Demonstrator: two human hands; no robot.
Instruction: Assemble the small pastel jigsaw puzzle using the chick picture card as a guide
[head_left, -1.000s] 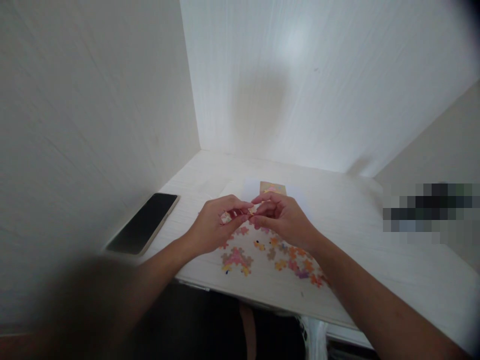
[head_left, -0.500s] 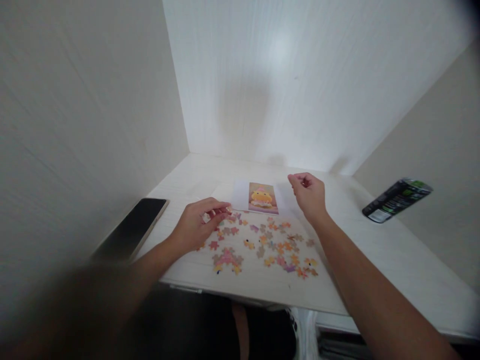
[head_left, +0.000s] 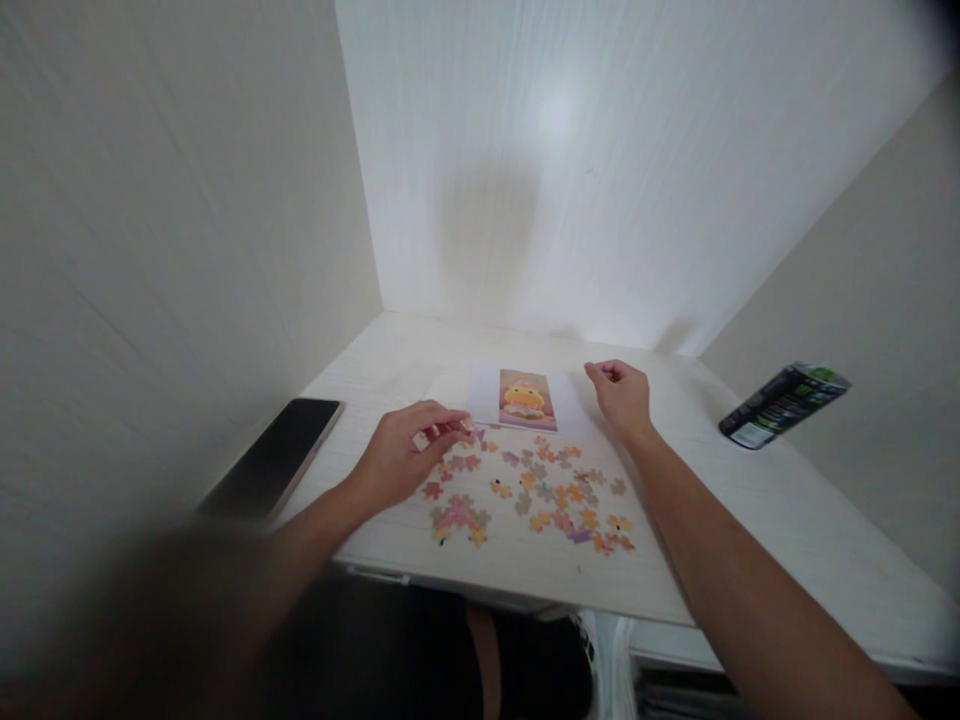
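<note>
My left hand (head_left: 411, 447) hovers at the upper left of the loose jigsaw pieces, thumb and fingertips pinched on a small puzzle piece (head_left: 466, 431), which they mostly hide. My right hand (head_left: 624, 393) is raised beside the right end of the white paper, its fingers curled together; whatever they may hold is hidden. Between the hands lies a picture card (head_left: 527, 400) of a yellow toy figure. Nearer the front edge, several pieces are joined into a pink, grey and yellow cluster (head_left: 459, 515). Loose orange, grey and purple pieces (head_left: 574, 493) spread to its right.
A phone (head_left: 274, 455) lies at the left by the side wall. On the right, a black and green can-like container (head_left: 784, 405) stands near the right wall. White panels enclose the tabletop (head_left: 510, 575) at the back and sides.
My right hand has drawn slightly down and nearer. My left hand has shifted slightly right and down, still pinched. The view has tilted a little; the pieces on the table look unchanged.
</note>
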